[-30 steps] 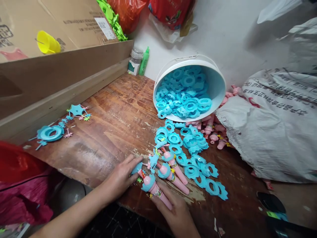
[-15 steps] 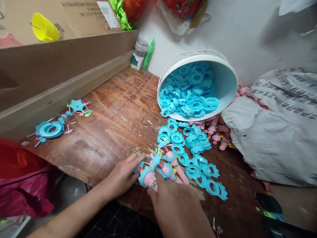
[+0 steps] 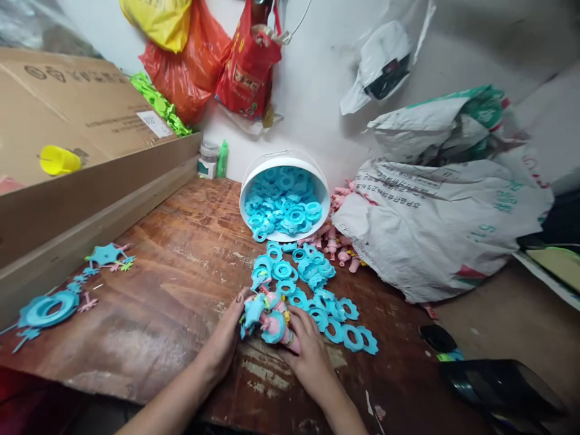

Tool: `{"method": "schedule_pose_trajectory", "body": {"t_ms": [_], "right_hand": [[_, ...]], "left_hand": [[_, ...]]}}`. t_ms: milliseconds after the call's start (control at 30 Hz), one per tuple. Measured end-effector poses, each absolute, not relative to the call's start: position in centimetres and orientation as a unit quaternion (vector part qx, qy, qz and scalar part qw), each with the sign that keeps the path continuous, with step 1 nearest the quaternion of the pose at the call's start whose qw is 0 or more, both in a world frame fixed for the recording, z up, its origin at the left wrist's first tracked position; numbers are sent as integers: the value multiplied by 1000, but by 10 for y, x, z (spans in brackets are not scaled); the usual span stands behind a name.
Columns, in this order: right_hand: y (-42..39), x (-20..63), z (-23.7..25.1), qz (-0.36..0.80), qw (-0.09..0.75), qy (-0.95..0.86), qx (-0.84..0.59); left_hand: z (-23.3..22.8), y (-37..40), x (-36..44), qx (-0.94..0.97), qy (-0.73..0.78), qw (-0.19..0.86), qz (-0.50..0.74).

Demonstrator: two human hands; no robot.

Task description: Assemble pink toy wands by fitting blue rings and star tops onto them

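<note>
Between my two hands is a bunch of pink plastic toy pieces with blue scalloped collars and small blue star-shaped tops. My right hand has its fingers wrapped round their pink lower ends. Against their blue tops on the other side, my left hand is curled, its thumb and fingertips partly hidden by the bunch. Just beyond, flat blue scalloped rings lie loose on the brown wooden table. More blue rings fill a white bucket tipped on its side.
Pink pieces spill out beside a white woven sack at the right. Blue rings and a blue star-shaped piece lie at the left, near a wooden ledge. A black object sits at the lower right.
The camera view has tilted up. The pink pieces, spread out on the table before, are now gathered in a bunch, with my left hand up against their blue tops.
</note>
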State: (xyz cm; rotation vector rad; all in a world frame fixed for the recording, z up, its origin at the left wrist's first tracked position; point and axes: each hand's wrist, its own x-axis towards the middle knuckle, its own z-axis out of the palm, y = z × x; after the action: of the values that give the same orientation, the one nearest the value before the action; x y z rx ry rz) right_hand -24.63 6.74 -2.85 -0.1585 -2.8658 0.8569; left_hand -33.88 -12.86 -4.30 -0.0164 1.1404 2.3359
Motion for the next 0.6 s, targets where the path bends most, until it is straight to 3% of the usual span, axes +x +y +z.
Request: {"method": "schedule_pose_trajectory", "body": {"t_ms": [133,233,333,600], "right_hand": [[65,-260,-29,303,85,-949,-17],[65,-252,-27,312,94,-945,9],[61,-234,-30,321,118,-940,0],[45,-220,-23,335,123,-933,-53]], "left_hand": [[-21,-125,-348,22,394,251,884],[-16,-130,-375,46,509,161,844],[-25,-126,-403,70,629,71,771],[-69,-85,-418,172,721,52,669]]}}
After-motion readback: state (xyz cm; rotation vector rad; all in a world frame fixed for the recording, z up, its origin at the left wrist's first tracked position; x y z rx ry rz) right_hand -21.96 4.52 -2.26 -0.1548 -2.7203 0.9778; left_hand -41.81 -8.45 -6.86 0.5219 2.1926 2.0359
